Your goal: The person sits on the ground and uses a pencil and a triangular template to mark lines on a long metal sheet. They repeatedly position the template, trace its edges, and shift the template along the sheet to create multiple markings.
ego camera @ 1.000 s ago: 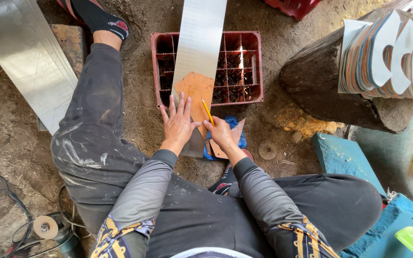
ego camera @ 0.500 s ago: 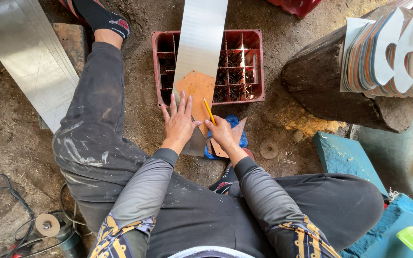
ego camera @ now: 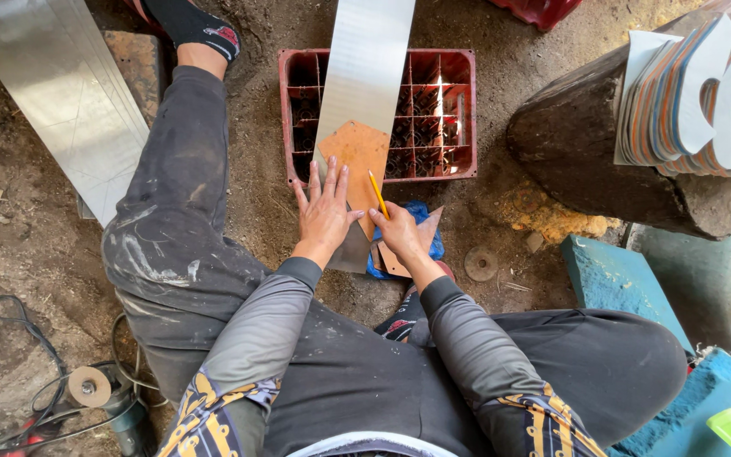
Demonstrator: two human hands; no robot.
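I sit on the dirt floor with a long metal strip (ego camera: 365, 76) lying over a red plastic crate (ego camera: 464, 110) in front of me. An orange-brown template (ego camera: 360, 161) lies flat on the strip's near end. My left hand (ego camera: 325, 210) presses flat on the template's left side, fingers spread. My right hand (ego camera: 398, 233) holds a yellow pencil (ego camera: 377, 193) with its tip against the template's right edge. A second brown template piece (ego camera: 420, 228) lies on a blue cloth (ego camera: 433, 245) under my right hand.
Another metal sheet (ego camera: 61, 93) lies on the ground at the left. A dark log (ego camera: 585, 161) at the right carries a stack of cut white shapes (ego camera: 695, 93). An angle grinder (ego camera: 95, 389) with cables lies at the lower left. Blue blocks (ego camera: 611, 279) sit at the right.
My right hand has slid the pencil a little nearer along the template's right edge. My left hand stays flat on the template.
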